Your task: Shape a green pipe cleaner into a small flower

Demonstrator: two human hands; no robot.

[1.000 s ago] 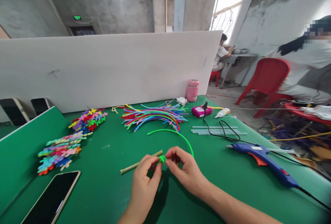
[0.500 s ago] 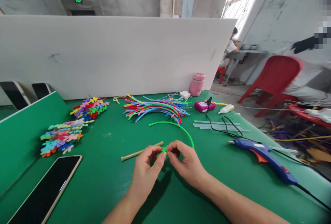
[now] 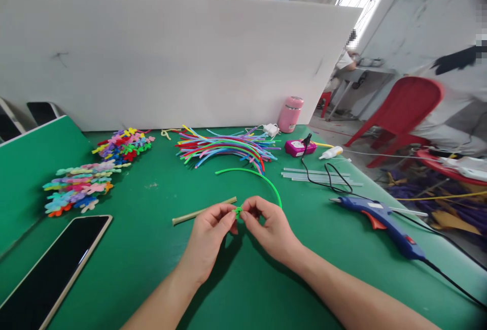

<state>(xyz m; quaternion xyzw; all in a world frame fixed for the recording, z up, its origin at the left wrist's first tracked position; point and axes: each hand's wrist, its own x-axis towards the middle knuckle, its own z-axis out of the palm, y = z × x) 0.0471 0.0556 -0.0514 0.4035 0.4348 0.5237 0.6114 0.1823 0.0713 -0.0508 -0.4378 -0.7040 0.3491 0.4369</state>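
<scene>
Both hands meet over the green table. My left hand and my right hand pinch a small coiled end of a bright green pipe cleaner between thumb and fingertips. The rest of that pipe cleaner arcs away behind my right hand towards the pile of coloured pipe cleaners. A thin tan stick lies just behind my left hand's fingertips.
A phone lies face up at the near left. Small coloured pipe-cleaner shapes sit at the left. A blue glue gun with its cable, clear glue sticks, a pink box and a pink flask are right. A white board backs the table. A person sits on a red chair.
The camera has tilted down a little, so everything sits higher in the frame. My fingers have closed tighter on the green coil, which looks smaller and more tightly wound now.
</scene>
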